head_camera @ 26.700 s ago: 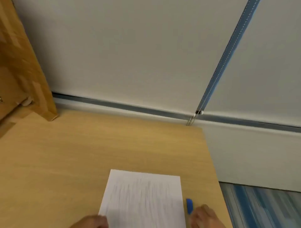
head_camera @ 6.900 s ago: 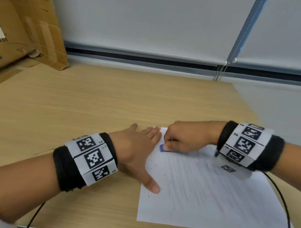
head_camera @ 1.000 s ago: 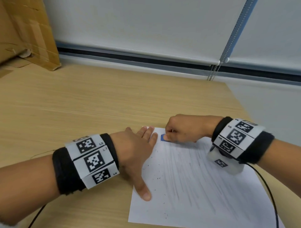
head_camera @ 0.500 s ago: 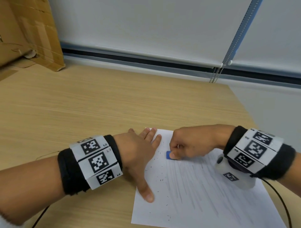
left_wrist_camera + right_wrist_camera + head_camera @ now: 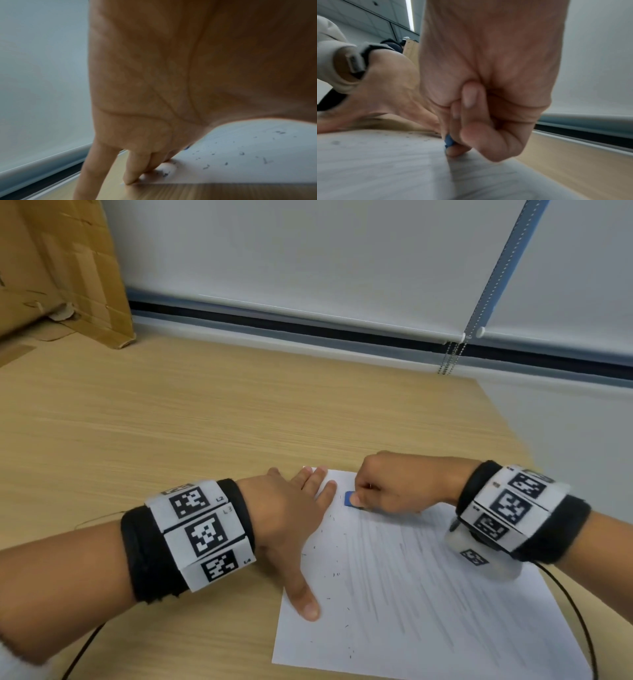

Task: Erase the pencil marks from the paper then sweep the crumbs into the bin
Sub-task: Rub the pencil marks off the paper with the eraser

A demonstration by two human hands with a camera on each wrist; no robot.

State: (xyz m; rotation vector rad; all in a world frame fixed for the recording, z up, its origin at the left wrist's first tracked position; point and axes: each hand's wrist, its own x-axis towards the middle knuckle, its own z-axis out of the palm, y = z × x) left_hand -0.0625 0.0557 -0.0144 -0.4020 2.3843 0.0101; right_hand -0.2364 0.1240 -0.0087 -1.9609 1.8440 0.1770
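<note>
A white sheet of paper (image 5: 428, 604) covered in grey pencil strokes lies on the wooden desk (image 5: 205, 422). My right hand (image 5: 387, 487) pinches a small blue eraser (image 5: 350, 498) and presses it on the sheet near its far left corner. The eraser (image 5: 449, 140) peeks out below my curled fingers in the right wrist view. My left hand (image 5: 291, 518) lies flat with straight fingers on the paper's left edge, thumb (image 5: 303, 594) spread toward me. Dark eraser crumbs (image 5: 334, 573) dot the left strip of the sheet; crumbs (image 5: 240, 155) also show in the left wrist view.
A cardboard box (image 5: 58, 268) stands at the far left of the desk. A roller blind (image 5: 342, 258) with a bead chain (image 5: 452, 354) hangs behind. The desk's right edge (image 5: 548, 474) runs just beside the paper. No bin is in view.
My right hand has kept rubbing the eraser back and forth near the sheet's top left corner, now slightly farther up the sheet than half a second ago. My left hand stays on the paper's edge.
</note>
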